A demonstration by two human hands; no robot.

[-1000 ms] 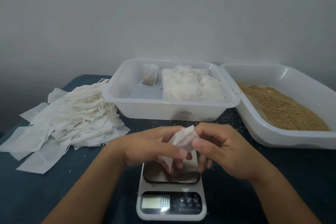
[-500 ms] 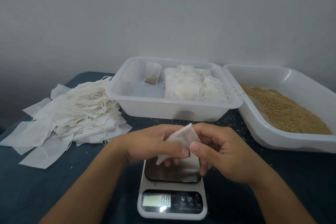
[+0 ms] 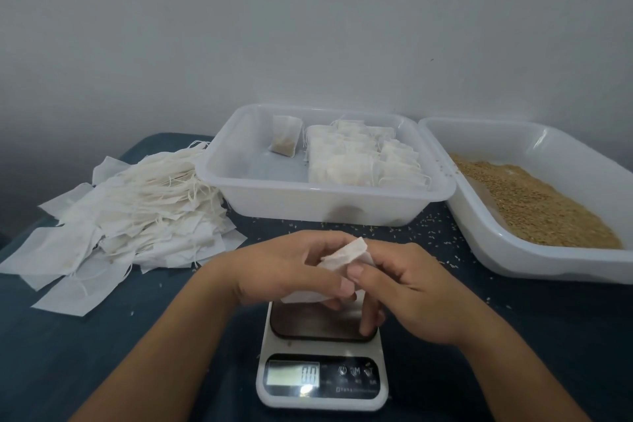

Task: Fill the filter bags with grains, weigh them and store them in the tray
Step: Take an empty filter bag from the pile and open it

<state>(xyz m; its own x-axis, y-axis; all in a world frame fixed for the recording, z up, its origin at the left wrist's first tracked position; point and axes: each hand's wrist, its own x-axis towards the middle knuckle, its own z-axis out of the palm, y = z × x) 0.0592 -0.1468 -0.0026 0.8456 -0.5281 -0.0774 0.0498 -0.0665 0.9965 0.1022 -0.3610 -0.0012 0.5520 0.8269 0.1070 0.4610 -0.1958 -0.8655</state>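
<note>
Both of my hands hold one white filter bag (image 3: 346, 254) just above the small digital scale (image 3: 322, 377), whose display reads 0.0. My left hand (image 3: 291, 267) grips the bag's lower part and my right hand (image 3: 407, 288) pinches its upper edge between thumb and fingers. Behind them stands the white storage tray (image 3: 239, 181), with a row of filled bags (image 3: 363, 158) on its right side and one bag (image 3: 284, 139) leaning at the back left. At the right, a second white tray (image 3: 513, 250) holds brown grains (image 3: 534, 202).
A loose heap of empty filter bags with strings (image 3: 130, 216) lies on the dark blue tabletop at the left. Stray grains (image 3: 428, 236) are scattered on the table between the trays and the scale. A pale wall rises right behind the trays.
My hands have shifted their hold on the bag slightly; its top corner now points more to the right. The bag stays above the scale.
</note>
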